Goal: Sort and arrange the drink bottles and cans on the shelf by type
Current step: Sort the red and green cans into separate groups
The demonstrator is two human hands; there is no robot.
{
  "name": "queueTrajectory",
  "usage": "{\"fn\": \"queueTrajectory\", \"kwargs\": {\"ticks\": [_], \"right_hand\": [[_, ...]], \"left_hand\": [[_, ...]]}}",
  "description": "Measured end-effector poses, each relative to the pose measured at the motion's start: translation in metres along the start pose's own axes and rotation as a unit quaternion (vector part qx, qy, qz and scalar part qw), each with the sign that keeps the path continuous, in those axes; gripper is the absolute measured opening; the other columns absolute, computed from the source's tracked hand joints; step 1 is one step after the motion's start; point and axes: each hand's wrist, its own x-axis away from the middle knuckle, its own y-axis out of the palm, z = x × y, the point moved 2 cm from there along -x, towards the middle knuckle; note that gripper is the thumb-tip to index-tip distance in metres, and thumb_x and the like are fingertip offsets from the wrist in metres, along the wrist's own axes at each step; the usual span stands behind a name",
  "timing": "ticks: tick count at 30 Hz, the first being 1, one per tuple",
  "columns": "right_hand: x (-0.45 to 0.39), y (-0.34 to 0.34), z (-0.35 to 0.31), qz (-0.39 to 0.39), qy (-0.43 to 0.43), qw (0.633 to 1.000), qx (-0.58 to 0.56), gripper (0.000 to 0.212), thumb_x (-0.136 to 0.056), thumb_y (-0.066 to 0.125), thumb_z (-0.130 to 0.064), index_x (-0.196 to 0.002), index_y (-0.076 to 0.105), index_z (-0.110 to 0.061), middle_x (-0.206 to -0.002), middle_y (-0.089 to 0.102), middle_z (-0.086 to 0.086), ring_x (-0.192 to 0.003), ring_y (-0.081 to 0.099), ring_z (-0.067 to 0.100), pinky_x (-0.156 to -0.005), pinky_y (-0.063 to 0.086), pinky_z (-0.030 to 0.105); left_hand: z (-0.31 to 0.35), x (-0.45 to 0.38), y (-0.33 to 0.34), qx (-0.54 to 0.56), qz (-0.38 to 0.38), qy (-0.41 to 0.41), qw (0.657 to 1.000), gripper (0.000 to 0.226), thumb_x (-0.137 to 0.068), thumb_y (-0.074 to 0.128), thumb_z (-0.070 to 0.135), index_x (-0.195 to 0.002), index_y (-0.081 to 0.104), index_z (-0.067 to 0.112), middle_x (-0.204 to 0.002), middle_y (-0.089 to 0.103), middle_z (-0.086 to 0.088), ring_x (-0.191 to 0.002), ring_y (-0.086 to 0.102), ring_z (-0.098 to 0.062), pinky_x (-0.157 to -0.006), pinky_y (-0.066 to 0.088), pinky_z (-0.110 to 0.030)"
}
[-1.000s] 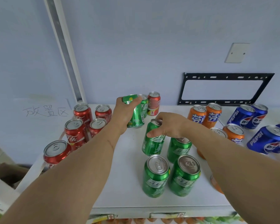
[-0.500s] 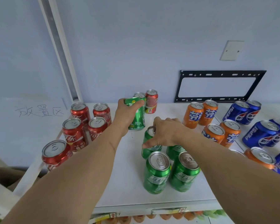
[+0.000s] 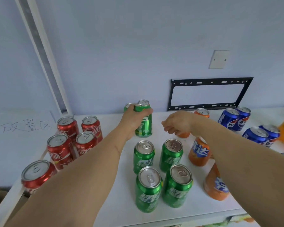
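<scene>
held green can (image 3: 143, 123): upright, gripped near the top by left hand (image 3: 132, 121), sits behind the green block, can't tell if it's touching the shelf (image 3: 115, 202)
green block: 4 green cans w/ silver tops, all upright, 2x2 mid-shelf. back pair (image 3: 143, 155) + (image 3: 171, 154), front pair (image 3: 148, 189) + (image 3: 177, 185) nearly touching
back row: 2 more can tops (image 3: 143, 102) peeking behind the held one, mostly hidden
red cans (image 3: 60, 149): 5 upright, left side of shelf
orange cans (image 3: 199, 152): upright, just right of the greens, partly behind right forearm
blue cans (image 3: 229, 119): far right, upright, in pairs
</scene>
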Motion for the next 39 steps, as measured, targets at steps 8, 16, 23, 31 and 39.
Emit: {"fn": "queueTrajectory", "kwargs": {"ticks": [8, 16, 23, 31, 39], "right_hand": [[-0.038, -0.026, 0.036, -0.019, 0.048, 0.997, -0.056, 0.021, -0.093, 0.063, -0.022, -0.103, 0.066, -0.004, -0.101, 0.073, 0.011, -0.084, 0.07, 0.02, -0.078, 0.059, 0.035], [-0.057, -0.039, 0.044, -0.029, 0.054, 0.998, -0.014, 0.022, -0.095, 0.058, -0.019, -0.109, 0.063, -0.002, -0.103, 0.073, 0.008, -0.086, 0.071, 0.02, -0.076, 0.06, 0.033], [-0.061, -0.046, 0.045, -0.022, 0.06, 0.998, 0.023, 0.029, -0.096, 0.057, -0.021, -0.119, 0.059, -0.004, -0.1, 0.072, 0.006, -0.081, 0.07, 0.017, -0.069, 0.06, 0.031], [-0.082, -0.049, 0.025, 0.009, 0.029, 0.999, 0.042, 0.026, -0.096, 0.055, -0.022, -0.11, 0.061, -0.002, -0.104, 0.073, 0.008, -0.087, 0.072, 0.019, -0.083, 0.059, 0.037], [-0.117, -0.036, -0.027, 0.058, -0.09, 0.988, 0.108, 0.042, -0.092, 0.064, -0.031, -0.124, 0.061, -0.003, -0.126, 0.062, 0.014, -0.111, 0.06, 0.029, -0.092, 0.048, 0.036]], "left_hand": [[-0.004, -0.021, 0.04, -0.141, -0.085, -0.035, 0.986, 0.034, -0.073, 0.085, 0.028, -0.099, 0.065, 0.023, -0.103, 0.072, -0.002, -0.092, 0.067, -0.015, -0.087, 0.054, -0.033], [-0.015, -0.032, 0.063, -0.288, -0.139, -0.022, 0.947, 0.07, -0.063, 0.09, 0.033, -0.121, 0.052, 0.024, -0.111, 0.061, 0.001, -0.102, 0.059, -0.018, -0.09, 0.052, -0.039], [-0.018, -0.03, 0.064, -0.307, -0.159, -0.015, 0.938, 0.079, -0.058, 0.09, 0.04, -0.123, 0.046, 0.03, -0.115, 0.058, 0.0, -0.105, 0.059, -0.019, -0.092, 0.053, -0.045], [0.0, -0.024, 0.043, -0.28, -0.194, -0.062, 0.938, 0.085, -0.077, 0.076, 0.055, -0.145, 0.041, 0.018, -0.137, 0.053, 0.003, -0.121, 0.054, -0.016, -0.103, 0.044, -0.033], [-0.003, -0.054, -0.016, -0.272, 0.188, 0.008, 0.944, 0.053, -0.079, 0.076, 0.041, -0.121, 0.054, 0.015, -0.119, 0.058, -0.003, -0.105, 0.058, -0.022, -0.089, 0.049, -0.034]]}}
